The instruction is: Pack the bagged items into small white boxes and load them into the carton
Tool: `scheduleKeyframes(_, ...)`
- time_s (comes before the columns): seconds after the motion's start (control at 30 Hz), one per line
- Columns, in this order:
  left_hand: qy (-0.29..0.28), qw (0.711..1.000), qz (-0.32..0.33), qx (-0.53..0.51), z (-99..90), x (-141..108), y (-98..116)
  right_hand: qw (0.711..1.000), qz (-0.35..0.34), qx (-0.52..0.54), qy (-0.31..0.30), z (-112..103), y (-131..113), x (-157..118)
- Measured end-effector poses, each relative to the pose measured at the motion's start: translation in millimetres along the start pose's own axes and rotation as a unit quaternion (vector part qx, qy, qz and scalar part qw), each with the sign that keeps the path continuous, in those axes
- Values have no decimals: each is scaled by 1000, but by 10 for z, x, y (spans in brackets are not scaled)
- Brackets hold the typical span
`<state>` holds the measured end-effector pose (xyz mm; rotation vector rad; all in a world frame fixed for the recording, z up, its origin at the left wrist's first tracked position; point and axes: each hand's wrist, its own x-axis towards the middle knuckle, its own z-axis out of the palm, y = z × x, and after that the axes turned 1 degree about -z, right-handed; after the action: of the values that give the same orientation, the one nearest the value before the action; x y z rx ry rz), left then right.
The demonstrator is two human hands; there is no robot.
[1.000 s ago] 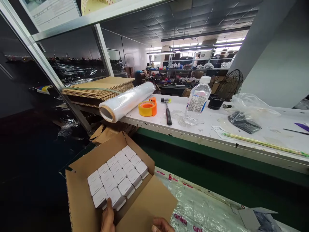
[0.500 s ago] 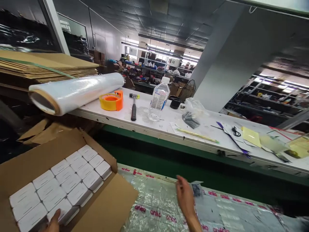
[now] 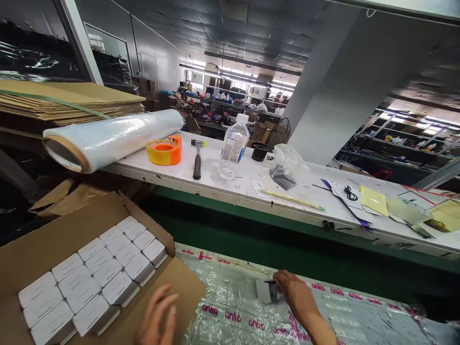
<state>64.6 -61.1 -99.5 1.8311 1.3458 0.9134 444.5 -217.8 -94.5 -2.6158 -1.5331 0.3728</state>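
Observation:
An open cardboard carton (image 3: 181,287) at the lower left holds rows of small white boxes (image 3: 108,270). My left hand (image 3: 158,318) is over the carton's right flap, its fingers apart and nothing in them. On the plastic-covered work surface, my right hand (image 3: 293,294) has its fingers closed on the far side of a small white box (image 3: 264,291). A dark patch shows on that box beside the fingers; I cannot make out what it is. The fingertips are partly hidden.
Behind runs a white shelf (image 3: 230,184) bearing a roll of clear film (image 3: 118,136), a tape dispenser (image 3: 163,152), a mallet (image 3: 197,160), a clear bottle (image 3: 233,148) and a plastic bag (image 3: 287,160). Flat cardboard (image 3: 72,98) is stacked at the left. The work surface (image 3: 223,292) bears pink-lettered tape.
My left hand has left the white boxes in the carton and moved right, over the flap. My right hand has moved slightly right and now grips a small white box.

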Motion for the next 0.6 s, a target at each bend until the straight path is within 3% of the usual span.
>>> scheduleKeyframes(0.07,-150,988,15,-33,336,-56,-21,999,-20,17,-32,46,-359,-8)
scheduleKeyframes(0.13,-283,958,27,-42,648,-84,-68,996,-58,27,-54,147,-736,4)
scheduleKeyframes(0.23,-404,914,17,-20,989,-108,-163,991,-100,49,-68,345,-1225,27)
scheduleKeyframes(0.3,-411,911,4,-29,1108,-124,-231,990,-107,60,-77,446,-1446,19)
scheduleKeyframes(0.4,-368,925,-4,-96,1153,-149,-305,984,-102,128,-73,501,-1579,-50)
scheduleKeyframes(0.5,-329,933,-13,-144,1149,-171,-334,948,-52,312,-25,556,-1471,-175)
scheduleKeyframes(0.6,-275,954,-22,-117,1192,-182,-359,894,75,440,15,798,-1221,-327)
